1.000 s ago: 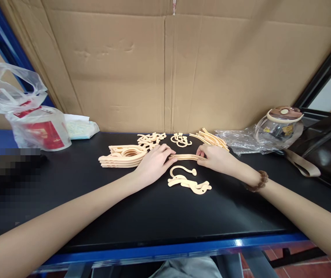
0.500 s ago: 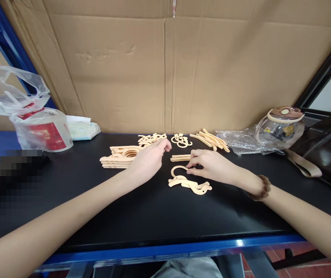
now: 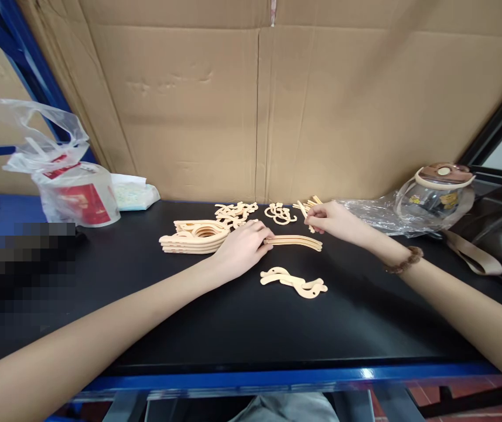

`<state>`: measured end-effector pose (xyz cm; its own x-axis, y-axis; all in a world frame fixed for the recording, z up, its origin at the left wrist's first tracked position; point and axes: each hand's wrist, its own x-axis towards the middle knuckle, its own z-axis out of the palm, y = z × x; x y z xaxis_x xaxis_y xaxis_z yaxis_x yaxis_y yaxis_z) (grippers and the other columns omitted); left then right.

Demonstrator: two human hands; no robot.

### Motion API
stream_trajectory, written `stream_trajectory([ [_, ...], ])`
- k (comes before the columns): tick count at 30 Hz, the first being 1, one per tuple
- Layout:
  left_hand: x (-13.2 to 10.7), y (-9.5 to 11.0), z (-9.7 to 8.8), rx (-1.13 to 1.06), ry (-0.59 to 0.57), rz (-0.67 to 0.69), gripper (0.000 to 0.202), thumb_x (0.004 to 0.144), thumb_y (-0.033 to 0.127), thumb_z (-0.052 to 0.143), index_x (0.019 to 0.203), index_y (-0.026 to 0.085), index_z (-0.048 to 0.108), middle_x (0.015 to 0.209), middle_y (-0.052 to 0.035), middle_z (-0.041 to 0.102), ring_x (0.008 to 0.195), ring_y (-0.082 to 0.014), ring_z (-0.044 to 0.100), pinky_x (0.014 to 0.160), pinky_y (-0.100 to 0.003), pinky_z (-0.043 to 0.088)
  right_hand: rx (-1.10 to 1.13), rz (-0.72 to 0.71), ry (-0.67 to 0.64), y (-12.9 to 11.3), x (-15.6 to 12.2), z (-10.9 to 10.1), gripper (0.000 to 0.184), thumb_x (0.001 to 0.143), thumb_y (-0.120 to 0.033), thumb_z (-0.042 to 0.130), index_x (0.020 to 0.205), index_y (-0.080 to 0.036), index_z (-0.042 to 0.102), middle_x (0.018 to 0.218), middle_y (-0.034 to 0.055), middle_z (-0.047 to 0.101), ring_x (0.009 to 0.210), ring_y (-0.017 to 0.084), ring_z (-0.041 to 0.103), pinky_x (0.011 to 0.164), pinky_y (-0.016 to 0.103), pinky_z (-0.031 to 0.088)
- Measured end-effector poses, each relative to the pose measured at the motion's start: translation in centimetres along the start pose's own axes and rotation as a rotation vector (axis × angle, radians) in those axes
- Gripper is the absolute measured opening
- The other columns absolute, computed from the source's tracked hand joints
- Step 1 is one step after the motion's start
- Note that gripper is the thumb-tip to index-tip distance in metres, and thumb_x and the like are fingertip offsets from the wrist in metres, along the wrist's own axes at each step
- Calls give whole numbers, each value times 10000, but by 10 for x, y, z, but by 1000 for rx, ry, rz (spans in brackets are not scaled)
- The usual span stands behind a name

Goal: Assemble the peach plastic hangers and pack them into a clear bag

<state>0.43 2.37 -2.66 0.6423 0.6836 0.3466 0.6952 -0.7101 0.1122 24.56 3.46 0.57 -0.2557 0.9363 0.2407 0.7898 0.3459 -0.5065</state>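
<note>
In the head view, the left hand is curling its fingers closely together, the fingertips touching the left end of the curved slats; whether it is gripping or merely steadying them, I cannot tell. The slats are lying side by side just to the right of that hand, their long axis running left to right and bending a little towards the body at the far end. The right hand is pinching a slim strip between thumb and fingers, almost shut, beside the strip pile. It is hovering just beyond the slats' free right end, so it is nearer that end, while the left hand is covering the other. The held strip is slanting across the line of the slats.

On the body side of both hands, a joined pair of arms is lying between them, with black tabletop stretching on to the blue front edge. A hanger stack is crowding the left hand's outer side, hooks are sitting between the hands farther back, and crinkled plastic is spreading behind the right wrist.
</note>
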Motion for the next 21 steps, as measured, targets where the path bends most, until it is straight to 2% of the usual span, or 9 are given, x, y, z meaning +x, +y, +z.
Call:
stream_trajectory([
  [3, 0, -1, 1, 56, -9, 37, 149, 936, 219, 476, 943, 166, 615, 993, -58, 610, 955, -218, 552, 854, -355, 446, 2, 25, 14, 6, 4, 11, 191, 751, -296, 508, 620, -184, 590, 595, -3, 596, 582, 139, 527, 573, 276, 383],
  [8, -2, -5, -1, 68, 34, 68, 159, 939, 201, 457, 916, 166, 611, 1054, -73, 603, 992, -229, 548, 872, -367, 436, 59, 53, -14, 9, -1, 23, 192, 738, -304, 516, 650, -172, 624, 605, 4, 612, 583, 145, 533, 574, 281, 402],
  [14, -3, -9, -11, -88, 105, -27, 185, 963, 213, 399, 895, 193, 570, 895, -30, 638, 857, -204, 571, 776, -339, 434, 173, 59, 20, 14, -8, 21, 213, 740, -320, 487, 689, -166, 626, 712, 29, 640, 661, 151, 552, 612, 285, 415],
  [18, -2, -12, -18, -249, 194, -101, 213, 974, 301, 393, 879, 203, 557, 856, -5, 621, 806, -173, 572, 735, -295, 424, 275, 77, 44, 14, -9, 20, 242, 731, -373, 495, 697, -165, 614, 698, 31, 614, 648, 143, 543, 607, 281, 431],
  [21, -1, -12, -20, -306, 213, -147, 238, 971, 306, 388, 846, 195, 556, 812, 3, 609, 765, -159, 564, 715, -279, 414, 332, 90, 58, 11, -12, 20, 244, 725, -391, 517, 725, -165, 609, 680, 18, 587, 651, 139, 536, 624, 283, 444],
])
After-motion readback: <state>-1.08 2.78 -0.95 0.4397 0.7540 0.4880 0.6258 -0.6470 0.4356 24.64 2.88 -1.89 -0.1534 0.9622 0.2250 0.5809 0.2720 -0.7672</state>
